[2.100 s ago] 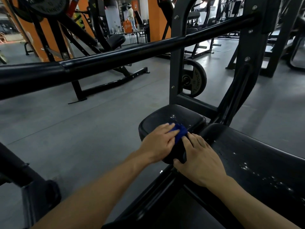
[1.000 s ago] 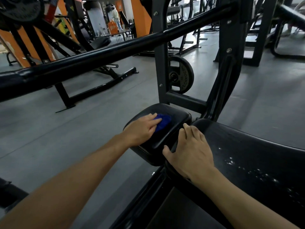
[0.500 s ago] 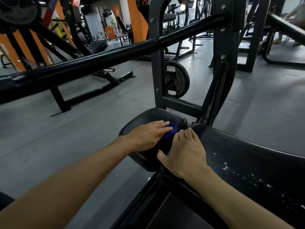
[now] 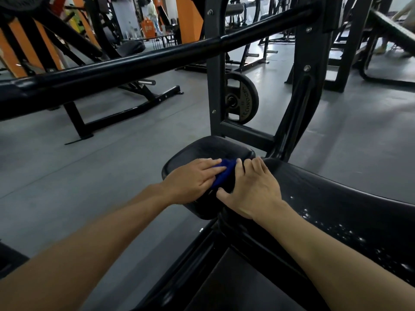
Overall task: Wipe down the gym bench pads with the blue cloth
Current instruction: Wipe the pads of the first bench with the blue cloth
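Left hand (image 4: 195, 177) presses cloth (image 4: 222, 174) flat on seat pad (image 4: 210, 147), fingers straight; right hand (image 4: 251, 191) rests open beside it. Risk: cloth bunches against right fingers (image 4: 239, 169), skipping pad edge.

The left hand (image 4: 193, 177) lies flat with straight fingers on the blue cloth (image 4: 223, 173), pressing it onto the small seat pad (image 4: 206, 147). Just beside the cloth, the right hand (image 4: 253, 190) rests spread over that pad's edge where the long back pad (image 4: 336, 198) begins. Behind the seat pad, a weight plate (image 4: 243, 97) hangs on the black frame (image 4: 214, 70).
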`<state>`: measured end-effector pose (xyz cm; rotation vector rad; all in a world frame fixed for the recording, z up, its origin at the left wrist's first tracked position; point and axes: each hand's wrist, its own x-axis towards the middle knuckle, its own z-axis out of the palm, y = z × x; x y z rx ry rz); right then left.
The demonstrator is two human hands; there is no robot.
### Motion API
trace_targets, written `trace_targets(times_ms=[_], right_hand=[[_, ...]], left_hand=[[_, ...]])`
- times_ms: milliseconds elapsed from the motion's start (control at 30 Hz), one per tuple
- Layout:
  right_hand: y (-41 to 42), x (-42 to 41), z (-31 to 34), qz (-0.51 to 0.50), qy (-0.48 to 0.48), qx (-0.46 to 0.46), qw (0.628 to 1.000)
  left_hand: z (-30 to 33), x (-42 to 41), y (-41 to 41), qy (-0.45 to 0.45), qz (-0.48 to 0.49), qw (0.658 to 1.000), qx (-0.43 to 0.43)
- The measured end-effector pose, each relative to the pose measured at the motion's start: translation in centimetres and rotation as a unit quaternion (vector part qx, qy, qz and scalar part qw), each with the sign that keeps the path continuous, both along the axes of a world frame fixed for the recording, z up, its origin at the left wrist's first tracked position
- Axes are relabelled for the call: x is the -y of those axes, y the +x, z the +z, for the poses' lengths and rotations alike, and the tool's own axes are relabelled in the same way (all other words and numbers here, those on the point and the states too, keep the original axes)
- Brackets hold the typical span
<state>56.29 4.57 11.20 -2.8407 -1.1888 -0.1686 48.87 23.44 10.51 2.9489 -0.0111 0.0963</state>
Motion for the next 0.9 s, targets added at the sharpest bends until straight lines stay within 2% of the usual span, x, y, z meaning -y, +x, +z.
trace_targets(times_ms=[167,400,567,733,900], right_hand=[[1.1,-0.3,-0.1,0.012,-0.012,0.021,1.0],[1.7,-0.8,-0.8,0.004,-0.059,-0.055,0.997],[1.8,-1.2,-0.4,0.006,-0.076,-0.055,0.996],[2.1,-2.2,0.2,0.018,-0.117,0.004,0.993],[2.9,-3.2,0.4,0.019,-0.15,-0.021,0.988]], left_hand=[[0.5,-0.1,1.9,0.056,-0.001,0.998,-0.01],[0.6,-1.2,11.5,0.01,0.05,0.998,-0.024],[0.4,-1.3,6.6,0.012,0.041,0.999,-0.024],[0.2,-2.1,0.2,0.036,0.024,0.999,-0.029],[0.2,-3.1,5.8,0.047,0.025,0.998,-0.03]])
